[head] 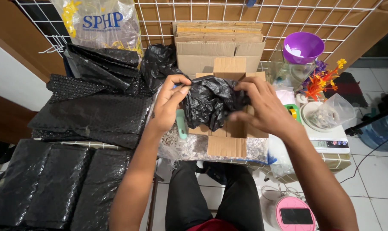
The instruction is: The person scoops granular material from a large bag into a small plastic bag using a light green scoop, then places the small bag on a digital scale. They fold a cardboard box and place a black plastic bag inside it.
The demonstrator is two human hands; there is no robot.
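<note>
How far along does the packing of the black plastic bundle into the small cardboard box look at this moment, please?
Done: the small cardboard box stands open, flaps out. In hand: left hand and right hand both grip the black plastic bundle over the opening. Left: the bundle is not yet down inside, and the flaps are not yet closed.

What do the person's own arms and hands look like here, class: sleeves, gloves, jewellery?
Both forearms are bare to the frame's edge, with no sleeve showing. The left hand and right hand wear no gloves; no rings, watch or bracelets are visible. The fingers are uncovered, with short nails.
</note>
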